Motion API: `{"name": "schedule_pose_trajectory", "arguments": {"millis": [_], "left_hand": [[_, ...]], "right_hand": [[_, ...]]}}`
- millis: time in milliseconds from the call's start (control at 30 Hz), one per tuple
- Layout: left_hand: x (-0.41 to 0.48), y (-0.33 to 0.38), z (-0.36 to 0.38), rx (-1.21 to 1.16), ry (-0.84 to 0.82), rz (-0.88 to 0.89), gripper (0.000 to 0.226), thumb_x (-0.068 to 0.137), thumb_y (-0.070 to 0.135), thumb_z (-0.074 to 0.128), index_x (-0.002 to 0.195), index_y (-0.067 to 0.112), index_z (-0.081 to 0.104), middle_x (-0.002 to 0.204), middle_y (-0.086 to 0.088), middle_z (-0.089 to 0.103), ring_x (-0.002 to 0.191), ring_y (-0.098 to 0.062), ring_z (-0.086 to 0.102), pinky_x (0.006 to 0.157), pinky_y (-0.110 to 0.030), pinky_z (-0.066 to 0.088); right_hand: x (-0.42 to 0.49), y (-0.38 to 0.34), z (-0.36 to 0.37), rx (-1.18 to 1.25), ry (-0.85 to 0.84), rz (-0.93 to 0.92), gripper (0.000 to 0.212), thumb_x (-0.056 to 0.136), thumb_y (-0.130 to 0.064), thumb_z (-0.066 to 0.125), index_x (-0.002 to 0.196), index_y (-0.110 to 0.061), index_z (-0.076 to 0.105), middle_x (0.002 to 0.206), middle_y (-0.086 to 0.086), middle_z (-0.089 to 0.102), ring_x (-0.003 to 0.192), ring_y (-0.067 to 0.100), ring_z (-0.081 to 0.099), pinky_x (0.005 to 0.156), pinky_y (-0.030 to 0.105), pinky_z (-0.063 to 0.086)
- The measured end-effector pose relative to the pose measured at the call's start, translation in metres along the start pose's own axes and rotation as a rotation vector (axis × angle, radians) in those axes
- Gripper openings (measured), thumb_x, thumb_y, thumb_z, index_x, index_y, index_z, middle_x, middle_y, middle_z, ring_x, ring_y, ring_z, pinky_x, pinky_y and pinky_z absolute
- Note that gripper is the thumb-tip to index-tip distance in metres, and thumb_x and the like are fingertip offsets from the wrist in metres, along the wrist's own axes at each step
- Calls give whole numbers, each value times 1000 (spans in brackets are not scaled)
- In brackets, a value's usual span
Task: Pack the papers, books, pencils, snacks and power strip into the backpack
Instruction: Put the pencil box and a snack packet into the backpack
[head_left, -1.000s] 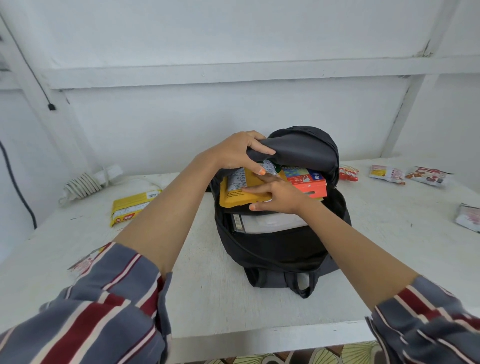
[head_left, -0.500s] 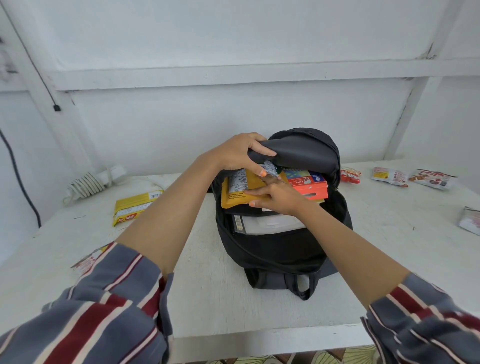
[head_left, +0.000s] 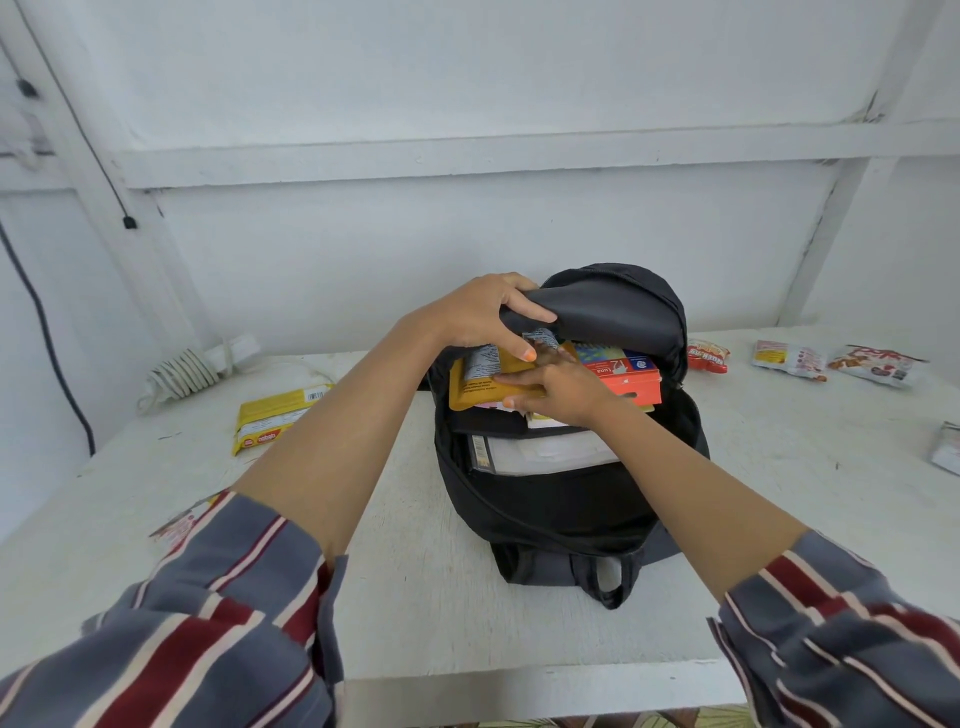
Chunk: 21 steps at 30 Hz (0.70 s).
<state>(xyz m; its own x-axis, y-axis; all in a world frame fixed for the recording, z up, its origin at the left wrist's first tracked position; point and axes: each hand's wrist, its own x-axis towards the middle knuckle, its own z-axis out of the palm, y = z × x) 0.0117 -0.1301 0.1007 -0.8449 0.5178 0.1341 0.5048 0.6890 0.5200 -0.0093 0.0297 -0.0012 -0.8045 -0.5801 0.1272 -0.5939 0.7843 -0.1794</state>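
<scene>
A black backpack lies open on the white table. My left hand grips the lifted top flap. My right hand presses with straight fingers on an orange-yellow snack packet in the opening. Beside it sits a red pencil box, and below them a white stack of books or papers. A white power strip with its coiled cord lies at the back left.
A yellow snack pack lies left of the backpack, and another packet peeks out beside my left sleeve. Three snack packets lie at the back right, one more at the right edge. A dark cable hangs down the left wall.
My right hand has pushed the orange-yellow packet slightly deeper into the opening. My left hand keeps the flap lifted.
</scene>
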Motion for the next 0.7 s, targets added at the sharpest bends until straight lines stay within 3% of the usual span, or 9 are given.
{"name": "schedule_pose_trajectory", "arguments": {"millis": [133,333,533,700], "left_hand": [[-1,0,2,6,-4,-7,45,76,16,76,119,20,64,135,0,43,117,-9,38,98,-20,29],[-4,2,7,17,9,-8,47,74,15,77,119,20,64,136,-2,42,124,-16,39,107,-29,30],[-8,3,9,38,16,-8,48,73,17,78,119,20,64,138,-2,40,128,-18,35,111,-36,27],[-10,4,9,75,-13,-15,46,75,19,76,120,21,64,141,-3,37,131,-18,31,110,-35,26]], "right_hand": [[-10,-2,3,2,87,-15,48,91,-47,50,136,-31,46,153,7,27,143,23,17,116,41,9],[-13,-10,15,-74,88,34,41,97,-43,40,136,-35,45,151,6,32,141,22,20,115,37,12],[-2,-15,14,-99,29,76,42,98,-43,34,140,-36,39,155,6,21,145,21,10,116,37,4],[-6,-11,11,-15,35,26,45,95,-43,45,138,-33,43,154,6,24,145,20,12,116,40,8]]}}
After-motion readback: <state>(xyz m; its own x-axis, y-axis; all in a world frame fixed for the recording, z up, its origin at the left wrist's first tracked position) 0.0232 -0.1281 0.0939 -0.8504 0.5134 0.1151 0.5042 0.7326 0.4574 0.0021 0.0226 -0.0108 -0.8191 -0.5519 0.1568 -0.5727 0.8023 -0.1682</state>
